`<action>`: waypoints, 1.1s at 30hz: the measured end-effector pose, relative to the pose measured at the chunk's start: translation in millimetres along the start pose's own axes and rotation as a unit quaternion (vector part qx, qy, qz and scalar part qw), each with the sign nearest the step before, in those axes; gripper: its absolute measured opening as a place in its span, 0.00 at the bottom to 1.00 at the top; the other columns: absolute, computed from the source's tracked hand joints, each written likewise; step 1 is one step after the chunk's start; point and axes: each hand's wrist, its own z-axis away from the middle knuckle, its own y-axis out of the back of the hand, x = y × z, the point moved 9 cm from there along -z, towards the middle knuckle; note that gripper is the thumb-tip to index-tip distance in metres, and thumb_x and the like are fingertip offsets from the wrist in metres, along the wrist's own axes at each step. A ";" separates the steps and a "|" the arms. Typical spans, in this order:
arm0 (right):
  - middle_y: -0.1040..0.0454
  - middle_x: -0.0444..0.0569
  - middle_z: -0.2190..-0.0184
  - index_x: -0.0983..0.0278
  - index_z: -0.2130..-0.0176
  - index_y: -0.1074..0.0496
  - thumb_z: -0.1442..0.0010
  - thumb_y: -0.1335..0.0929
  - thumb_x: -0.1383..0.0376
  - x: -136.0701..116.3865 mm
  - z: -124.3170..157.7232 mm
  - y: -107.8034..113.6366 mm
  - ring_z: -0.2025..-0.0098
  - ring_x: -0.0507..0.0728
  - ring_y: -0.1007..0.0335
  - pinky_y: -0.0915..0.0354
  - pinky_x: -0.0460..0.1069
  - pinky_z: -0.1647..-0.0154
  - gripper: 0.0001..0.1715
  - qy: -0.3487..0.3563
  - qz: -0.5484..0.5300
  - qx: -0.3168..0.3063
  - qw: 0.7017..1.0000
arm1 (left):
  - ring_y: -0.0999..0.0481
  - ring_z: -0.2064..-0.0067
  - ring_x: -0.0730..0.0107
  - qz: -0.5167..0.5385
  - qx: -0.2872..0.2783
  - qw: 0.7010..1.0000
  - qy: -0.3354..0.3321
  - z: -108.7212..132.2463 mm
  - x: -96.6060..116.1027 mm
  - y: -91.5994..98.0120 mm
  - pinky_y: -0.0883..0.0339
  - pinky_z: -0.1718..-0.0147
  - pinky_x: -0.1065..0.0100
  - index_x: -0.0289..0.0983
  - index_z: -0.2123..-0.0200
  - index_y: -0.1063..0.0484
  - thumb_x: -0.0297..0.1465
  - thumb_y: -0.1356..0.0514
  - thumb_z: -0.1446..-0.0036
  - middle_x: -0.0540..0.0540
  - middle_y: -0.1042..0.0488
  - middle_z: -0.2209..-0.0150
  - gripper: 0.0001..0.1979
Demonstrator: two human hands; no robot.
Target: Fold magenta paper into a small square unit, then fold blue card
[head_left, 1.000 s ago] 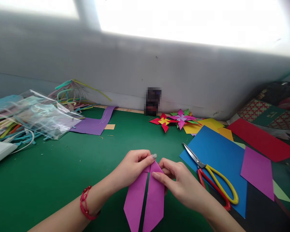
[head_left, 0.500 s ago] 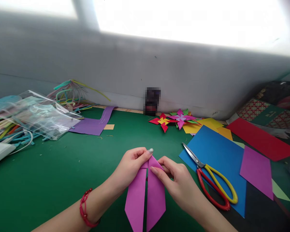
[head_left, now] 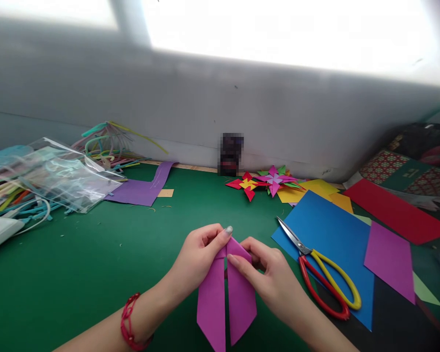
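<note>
A folded piece of magenta paper [head_left: 210, 303] is at the lower middle of the view, above or on the green surface [head_left: 95, 274]; whether it touches cannot be told. It narrows at the top, and two long panels with angled lower ends run toward the person, parted by a narrow slit. The left hand [head_left: 201, 252] is closed around the upper left part of the paper, its thumb pressed along the top point and its fingers curled in. The right hand [head_left: 266, 269] pinches the upper right edge, thumb flat on the front of the right panel and fingers bent behind it. A braided red cord bracelet [head_left: 129, 322] circles the left wrist. Near the right hand, scissors with one red and one yellow handle [head_left: 304, 250] lie partly across a large blue paper sheet [head_left: 341, 234], their blades slightly apart. Beyond the blue sheet are a flat magenta paper sheet [head_left: 390, 261] and a long red paper sheet [head_left: 399, 212]. Farther back, a red-and-yellow paper flower [head_left: 248, 184] sits just beside a larger multicoloured paper flower [head_left: 275, 179], with yellow paper [head_left: 315, 188] to their right. At the far left, a clear plastic bag [head_left: 66, 171] covers part of a tangle of thin coloured strips [head_left: 113, 142], near an L-shaped purple paper piece [head_left: 137, 192].
</note>
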 end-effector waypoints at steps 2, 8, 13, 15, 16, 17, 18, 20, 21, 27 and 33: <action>0.40 0.39 0.80 0.63 0.72 0.37 0.40 0.40 0.57 -2.1 1.0 2.2 0.78 0.48 0.47 0.52 0.44 0.80 0.14 0.014 0.027 0.011 0.999 | 0.50 0.80 0.80 0.010 -0.009 1.000 0.009 0.4 -1.2 -1.4 0.54 0.82 0.76 0.35 0.81 0.46 0.42 0.46 0.46 0.55 0.49 0.82 0.20; 0.37 0.41 0.79 0.63 0.72 0.36 0.39 0.40 0.59 -4.2 3.5 3.3 0.77 0.49 0.45 0.49 0.44 0.78 0.13 0.049 0.099 0.035 0.993 | 0.49 0.80 0.81 0.041 -0.025 0.998 0.047 0.9 -5.4 -4.1 0.54 0.82 0.76 0.36 0.81 0.46 0.43 0.46 0.47 0.56 0.49 0.82 0.20; 0.32 0.42 0.76 0.62 0.68 0.31 0.40 0.39 0.59 -11.0 3.5 9.3 0.75 0.50 0.38 0.44 0.44 0.75 0.12 0.068 0.101 0.040 0.992 | 0.49 0.79 0.80 0.032 -0.024 0.998 0.039 -0.2 -3.8 -3.3 0.53 0.81 0.76 0.36 0.80 0.47 0.43 0.47 0.46 0.56 0.49 0.81 0.20; 0.29 0.43 0.74 0.62 0.67 0.29 0.40 0.39 0.59 -12.2 2.5 15.6 0.72 0.51 0.35 0.41 0.44 0.73 0.14 0.070 0.072 0.038 0.994 | 0.49 0.79 0.80 -0.003 -0.022 1.000 0.015 -0.9 -0.7 -2.2 0.54 0.80 0.75 0.35 0.81 0.47 0.42 0.48 0.45 0.55 0.49 0.81 0.20; 0.28 0.44 0.74 0.62 0.68 0.28 0.39 0.41 0.58 -11.0 1.8 21.6 0.71 0.52 0.33 0.40 0.44 0.72 0.17 0.064 0.048 0.051 0.996 | 0.50 0.78 0.79 -0.025 -0.019 1.000 0.000 -0.9 1.4 -1.6 0.55 0.80 0.75 0.35 0.81 0.47 0.42 0.48 0.45 0.55 0.49 0.81 0.20; 0.27 0.45 0.74 0.63 0.69 0.27 0.38 0.42 0.58 -8.0 1.0 28.4 0.71 0.53 0.32 0.39 0.44 0.72 0.20 0.053 0.020 0.069 0.996 | 0.50 0.78 0.79 -0.047 -0.017 0.999 -0.014 -0.8 3.4 -1.3 0.55 0.80 0.75 0.35 0.81 0.47 0.42 0.48 0.45 0.55 0.50 0.81 0.20; 0.26 0.46 0.75 0.63 0.70 0.27 0.38 0.43 0.57 -4.0 0.3 35.5 0.71 0.53 0.31 0.38 0.45 0.72 0.21 0.038 -0.001 0.093 0.995 | 0.50 0.78 0.79 -0.067 -0.016 0.997 -0.027 -0.4 5.1 -1.3 0.56 0.80 0.74 0.35 0.82 0.47 0.42 0.49 0.44 0.55 0.50 0.81 0.20; 0.26 0.48 0.76 0.64 0.72 0.27 0.38 0.42 0.57 4.6 -1.5 44.9 0.72 0.54 0.30 0.36 0.45 0.73 0.22 0.012 -0.024 0.126 0.992 | 0.50 0.78 0.79 -0.098 -0.015 0.994 -0.044 0.4 6.8 -1.9 0.56 0.80 0.74 0.35 0.82 0.47 0.41 0.49 0.44 0.55 0.50 0.81 0.20; 0.25 0.48 0.76 0.64 0.72 0.27 0.38 0.42 0.57 8.1 -2.7 46.6 0.71 0.54 0.29 0.35 0.45 0.73 0.21 0.003 -0.026 0.132 0.991 | 0.51 0.78 0.79 -0.108 -0.016 0.993 -0.047 0.6 6.8 -2.3 0.57 0.80 0.74 0.35 0.82 0.47 0.41 0.50 0.43 0.54 0.50 0.81 0.20; 0.28 0.49 0.56 0.58 0.52 0.33 0.38 0.41 0.62 12.5 -9.1 43.6 0.55 0.57 0.32 0.32 0.48 0.66 0.16 0.025 -0.011 0.120 0.992 | 0.51 0.78 0.78 -0.117 -0.014 0.992 -0.048 -0.2 4.8 -2.1 0.57 0.80 0.73 0.35 0.82 0.47 0.40 0.50 0.43 0.55 0.51 0.82 0.20; 0.29 0.47 0.55 0.57 0.56 0.30 0.42 0.37 0.60 8.1 -7.9 50.7 0.54 0.57 0.34 0.36 0.50 0.57 0.14 0.028 0.024 0.143 0.989 | 0.51 0.78 0.78 -0.115 -0.019 0.992 -0.044 -0.2 5.1 -3.1 0.57 0.80 0.73 0.35 0.82 0.46 0.41 0.50 0.43 0.55 0.50 0.82 0.20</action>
